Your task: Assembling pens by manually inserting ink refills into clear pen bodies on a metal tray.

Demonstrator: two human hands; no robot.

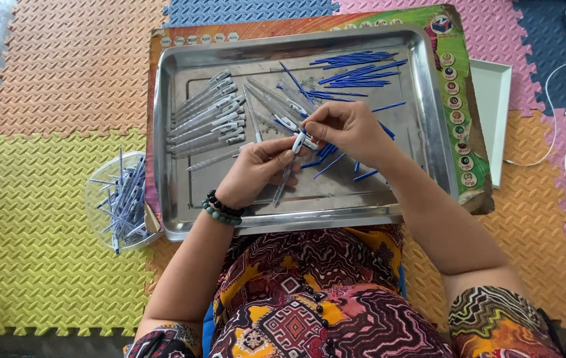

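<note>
Fingers [309, 126] of the right hand [346, 129] are pressed together at their tips, pinching the top end of a clear pen barrel [288, 169] just where its pale clip shows, while the left hand [256, 169] curls round the barrel from below, thumb and forefinger closed on it. From the head camera, the only view there is, the pen runs slantwise between the two hands, its upper end hidden inside the right fingertips and its lower tip sticking out free beneath the left palm, over the steel tray [183, 219]. Holding it at both ends like that looks to me like a way to keep the thin barrel steady and lined up. Everything else seems sorted by kind so each lies within easy reach: a neat fan of clear barrels [206, 119] sits on the tray's left part, a bundle of blue refills [356, 69] lies at its far right corner, and loose refills [326, 156] are scattered just under the right hand, touching the tray floor. Off the tray, to the left on the foam mat [44, 232], a clear round bowl [97, 199] holds a pile of pens. A beaded bracelet [222, 209] circles the left wrist, and a white tray [495, 113] pokes out at the right.
</note>
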